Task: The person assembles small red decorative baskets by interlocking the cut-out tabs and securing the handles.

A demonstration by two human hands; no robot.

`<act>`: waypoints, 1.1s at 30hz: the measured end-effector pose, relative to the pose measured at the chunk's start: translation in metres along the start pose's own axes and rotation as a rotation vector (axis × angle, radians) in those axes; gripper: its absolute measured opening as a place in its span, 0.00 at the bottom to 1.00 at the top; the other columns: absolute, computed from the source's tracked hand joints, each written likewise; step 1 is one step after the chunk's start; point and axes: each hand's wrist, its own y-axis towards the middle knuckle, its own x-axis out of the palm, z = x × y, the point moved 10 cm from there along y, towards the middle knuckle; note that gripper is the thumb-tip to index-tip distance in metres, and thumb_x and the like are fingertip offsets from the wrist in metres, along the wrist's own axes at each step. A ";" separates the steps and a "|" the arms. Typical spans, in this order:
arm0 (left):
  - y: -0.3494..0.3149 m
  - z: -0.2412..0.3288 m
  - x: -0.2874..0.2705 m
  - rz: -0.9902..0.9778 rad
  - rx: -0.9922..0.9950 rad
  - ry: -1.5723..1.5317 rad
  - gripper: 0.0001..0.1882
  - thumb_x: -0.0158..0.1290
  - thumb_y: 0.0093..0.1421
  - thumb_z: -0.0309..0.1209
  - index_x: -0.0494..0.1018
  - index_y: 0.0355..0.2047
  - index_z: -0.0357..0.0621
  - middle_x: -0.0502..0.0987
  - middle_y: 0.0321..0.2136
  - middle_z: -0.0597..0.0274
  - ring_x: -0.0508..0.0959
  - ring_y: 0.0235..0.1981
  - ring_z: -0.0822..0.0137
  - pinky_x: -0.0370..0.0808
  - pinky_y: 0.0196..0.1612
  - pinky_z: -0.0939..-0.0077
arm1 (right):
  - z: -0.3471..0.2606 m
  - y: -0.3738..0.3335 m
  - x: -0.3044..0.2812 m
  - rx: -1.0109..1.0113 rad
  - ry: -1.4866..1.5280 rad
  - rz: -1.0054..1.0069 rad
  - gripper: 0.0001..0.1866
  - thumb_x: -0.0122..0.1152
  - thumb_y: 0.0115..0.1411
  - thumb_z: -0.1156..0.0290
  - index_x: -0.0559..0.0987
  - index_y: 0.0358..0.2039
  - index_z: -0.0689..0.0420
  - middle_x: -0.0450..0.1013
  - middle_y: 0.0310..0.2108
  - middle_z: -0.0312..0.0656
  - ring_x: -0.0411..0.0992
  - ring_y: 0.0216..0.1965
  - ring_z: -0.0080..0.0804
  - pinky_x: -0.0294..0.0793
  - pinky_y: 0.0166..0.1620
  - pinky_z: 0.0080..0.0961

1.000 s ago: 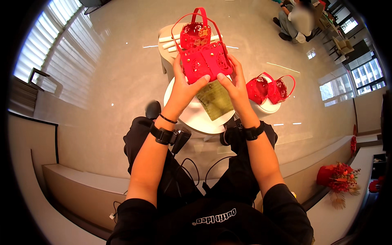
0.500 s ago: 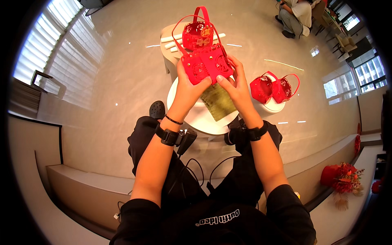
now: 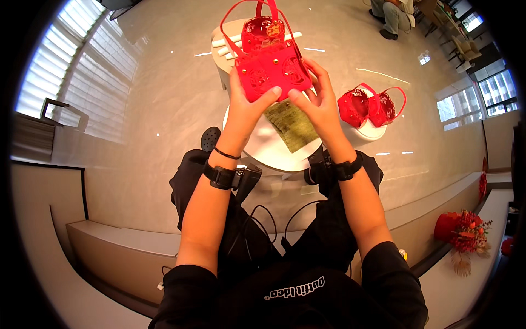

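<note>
Between both hands I hold a red cut-out basket (image 3: 272,71) with a thin looped handle and small gold studs, raised over a round white table. My left hand (image 3: 249,101) grips its left side, thumb across the front. My right hand (image 3: 318,96) grips the right side, its thumb near the lower edge; the fingers behind are partly hidden. Below the basket, an olive-green cloth (image 3: 293,129) lies on the white table (image 3: 268,151). Just beyond stands another red basket (image 3: 263,33) with a round gold ornament, partly covered by the held one.
Two red baskets (image 3: 368,107) sit on a small white stool (image 3: 370,131) to the right. White rolls (image 3: 293,37) lie on the far beige table (image 3: 219,60). A person (image 3: 394,16) is at the far right. Red flowers (image 3: 466,233) rest on the ledge at right.
The held basket has shifted slightly up and left, and its studded front faces me more squarely. Both hands still hold it. The view has shifted slightly.
</note>
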 end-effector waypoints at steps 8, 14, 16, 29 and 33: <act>-0.002 0.015 0.000 -0.007 0.034 -0.010 0.44 0.63 0.53 0.27 0.50 0.65 0.40 0.65 0.58 0.53 0.68 0.59 0.63 0.69 0.60 0.66 | 0.000 0.004 -0.015 0.009 0.078 0.009 0.23 0.54 0.62 0.76 0.70 0.59 0.58 0.69 0.56 0.41 0.68 0.57 0.32 0.67 0.59 0.29; 0.000 0.011 -0.007 0.037 0.091 0.126 0.46 0.64 0.52 0.27 0.49 0.66 0.39 0.64 0.58 0.53 0.67 0.59 0.62 0.67 0.61 0.66 | -0.015 0.002 -0.016 -0.089 -0.263 0.031 0.23 0.52 0.59 0.79 0.72 0.57 0.60 0.74 0.51 0.47 0.73 0.53 0.33 0.74 0.55 0.29; 0.001 0.006 -0.009 0.037 0.074 0.113 0.46 0.64 0.52 0.27 0.48 0.66 0.39 0.64 0.58 0.53 0.67 0.59 0.62 0.67 0.61 0.65 | -0.018 0.002 -0.015 -0.103 -0.299 -0.006 0.24 0.52 0.58 0.79 0.72 0.57 0.60 0.74 0.51 0.48 0.74 0.53 0.34 0.75 0.54 0.30; -0.002 0.008 -0.005 -0.028 0.127 0.221 0.51 0.66 0.52 0.30 0.44 0.68 0.36 0.62 0.60 0.50 0.66 0.61 0.60 0.66 0.62 0.65 | 0.011 0.002 -0.019 0.086 -0.085 -0.025 0.24 0.56 0.55 0.80 0.75 0.54 0.60 0.73 0.51 0.38 0.71 0.54 0.26 0.74 0.54 0.25; -0.003 0.012 -0.007 -0.053 0.135 0.250 0.50 0.66 0.51 0.30 0.45 0.67 0.37 0.63 0.59 0.50 0.67 0.60 0.60 0.67 0.61 0.65 | 0.013 0.001 -0.015 0.125 -0.030 -0.054 0.22 0.57 0.56 0.78 0.75 0.53 0.62 0.73 0.51 0.41 0.70 0.56 0.30 0.73 0.57 0.30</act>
